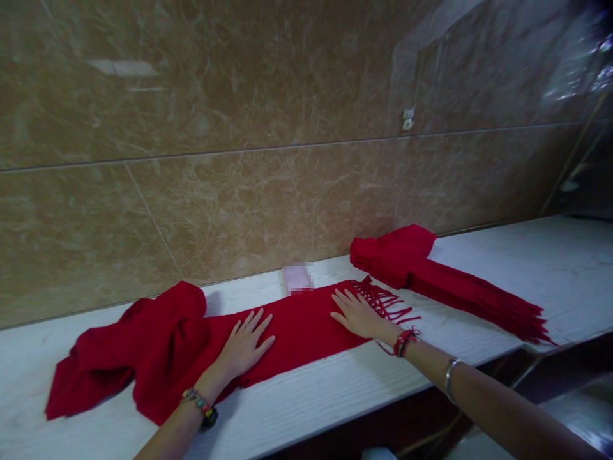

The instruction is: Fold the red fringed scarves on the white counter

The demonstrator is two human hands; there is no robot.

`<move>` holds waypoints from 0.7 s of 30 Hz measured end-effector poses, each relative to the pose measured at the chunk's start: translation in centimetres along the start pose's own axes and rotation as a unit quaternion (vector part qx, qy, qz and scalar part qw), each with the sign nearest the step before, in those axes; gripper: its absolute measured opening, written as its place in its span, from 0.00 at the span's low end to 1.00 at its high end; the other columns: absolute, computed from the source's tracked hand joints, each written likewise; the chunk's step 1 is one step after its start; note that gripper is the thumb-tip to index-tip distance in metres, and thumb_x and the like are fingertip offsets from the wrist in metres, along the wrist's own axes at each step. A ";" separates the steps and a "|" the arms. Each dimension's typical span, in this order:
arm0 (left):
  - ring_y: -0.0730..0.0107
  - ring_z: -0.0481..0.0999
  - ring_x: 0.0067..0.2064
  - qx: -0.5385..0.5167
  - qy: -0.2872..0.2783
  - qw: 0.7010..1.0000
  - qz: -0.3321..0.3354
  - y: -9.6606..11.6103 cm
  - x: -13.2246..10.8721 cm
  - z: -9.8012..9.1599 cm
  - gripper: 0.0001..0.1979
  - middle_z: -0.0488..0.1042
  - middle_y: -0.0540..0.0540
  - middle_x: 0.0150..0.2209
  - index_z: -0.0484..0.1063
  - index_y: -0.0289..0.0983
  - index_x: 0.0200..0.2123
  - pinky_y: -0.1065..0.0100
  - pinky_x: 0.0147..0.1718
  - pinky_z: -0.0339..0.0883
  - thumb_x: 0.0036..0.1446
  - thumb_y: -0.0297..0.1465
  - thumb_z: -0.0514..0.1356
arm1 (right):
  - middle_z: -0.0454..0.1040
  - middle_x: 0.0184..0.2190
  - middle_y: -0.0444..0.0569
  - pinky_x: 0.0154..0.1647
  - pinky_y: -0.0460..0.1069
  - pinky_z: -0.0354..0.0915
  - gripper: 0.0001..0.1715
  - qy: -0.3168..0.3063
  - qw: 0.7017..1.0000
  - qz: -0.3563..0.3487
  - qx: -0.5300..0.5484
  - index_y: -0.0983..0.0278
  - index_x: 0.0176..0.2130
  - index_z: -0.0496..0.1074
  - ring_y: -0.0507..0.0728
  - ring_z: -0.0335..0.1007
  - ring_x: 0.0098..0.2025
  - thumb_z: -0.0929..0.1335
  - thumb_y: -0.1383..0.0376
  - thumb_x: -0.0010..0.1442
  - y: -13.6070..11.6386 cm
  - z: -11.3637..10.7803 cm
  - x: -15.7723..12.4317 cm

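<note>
A red scarf lies along the white tabletop, its middle spread flat and its left part bunched in loose folds. My left hand rests on the flat stretch, palm down with fingers spread. Toward the fringed right end, my right hand also lies flat on the cloth, fingers apart. Dark red tassels fan out just beyond that hand. Neither hand grips the fabric.
A second red scarf, partly folded with its fringe pointing right, lies at the back right. Against the wall sits a small blurred pinkish item. A brown marble-patterned wall rises behind the white tabletop.
</note>
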State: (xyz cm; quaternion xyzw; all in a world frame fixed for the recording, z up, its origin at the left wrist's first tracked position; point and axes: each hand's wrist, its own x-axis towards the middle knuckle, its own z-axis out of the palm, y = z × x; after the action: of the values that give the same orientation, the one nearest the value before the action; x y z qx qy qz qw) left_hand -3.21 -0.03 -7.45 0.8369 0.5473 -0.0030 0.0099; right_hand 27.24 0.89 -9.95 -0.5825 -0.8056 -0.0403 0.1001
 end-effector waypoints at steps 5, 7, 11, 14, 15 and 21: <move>0.60 0.37 0.62 -0.012 -0.061 0.997 0.046 0.5 -0.3 -1.6 0.30 0.38 0.45 0.63 0.43 0.44 0.60 0.52 0.57 0.38 0.57 0.48 0.40 | 0.53 0.58 0.58 0.55 0.60 0.48 0.34 0.024 0.998 0.054 -0.022 0.71 0.57 0.56 0.66 0.44 0.59 0.52 0.51 0.60 -0.9 0.0 -3.1; 0.56 0.35 0.62 -0.022 -0.086 0.996 0.029 1.0 -0.1 -1.9 0.32 0.36 0.44 0.63 0.42 0.45 0.60 0.49 0.56 0.37 0.55 0.51 0.41 | 0.53 0.58 0.60 0.55 0.60 0.48 0.36 0.017 0.998 0.062 -0.025 0.72 0.57 0.56 0.67 0.44 0.59 0.52 0.50 0.60 -0.6 0.0 -3.4; 0.46 0.35 0.61 -0.032 -0.081 0.994 -0.062 1.7 0.5 -1.6 0.36 0.36 0.43 0.63 0.42 0.47 0.60 0.39 0.53 0.36 0.50 0.56 0.41 | 0.50 0.59 0.61 0.55 0.61 0.48 0.39 -0.014 0.999 0.039 -0.014 0.72 0.58 0.53 0.67 0.42 0.60 0.52 0.48 0.59 1.2 0.0 -1.8; 0.43 0.36 0.61 -0.026 -0.038 0.996 -0.071 1.9 0.6 -1.1 0.37 0.38 0.43 0.63 0.43 0.48 0.60 0.38 0.52 0.37 0.49 0.57 0.41 | 0.50 0.59 0.61 0.54 0.64 0.48 0.38 -0.034 0.998 0.051 -0.008 0.69 0.58 0.53 0.68 0.42 0.60 0.52 0.47 0.58 2.3 -0.1 -0.1; 0.43 0.36 0.61 -0.022 -0.029 0.997 -0.070 2.0 0.6 -0.9 0.37 0.39 0.43 0.62 0.43 0.48 0.60 0.38 0.52 0.38 0.49 0.57 0.41 | 0.50 0.59 0.62 0.54 0.65 0.48 0.38 -0.031 0.998 0.062 -0.010 0.69 0.58 0.53 0.68 0.42 0.60 0.53 0.47 0.58 2.5 -0.1 0.3; 0.43 0.36 0.61 -0.013 -0.017 0.997 -0.080 1.8 0.4 -0.4 0.38 0.38 0.44 0.63 0.44 0.48 0.60 0.39 0.52 0.38 0.48 0.58 0.41 | 0.52 0.59 0.60 0.52 0.65 0.49 0.32 0.015 0.998 0.052 -0.033 0.65 0.57 0.55 0.68 0.46 0.59 0.53 0.50 0.60 2.4 0.8 1.6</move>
State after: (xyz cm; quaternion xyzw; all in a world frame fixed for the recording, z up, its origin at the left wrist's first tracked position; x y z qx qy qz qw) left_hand -1.38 -0.37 -7.08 0.7900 0.6122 -0.0106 0.0296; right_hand 28.94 3.29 -10.57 -0.6261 -0.7707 -0.0702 0.0955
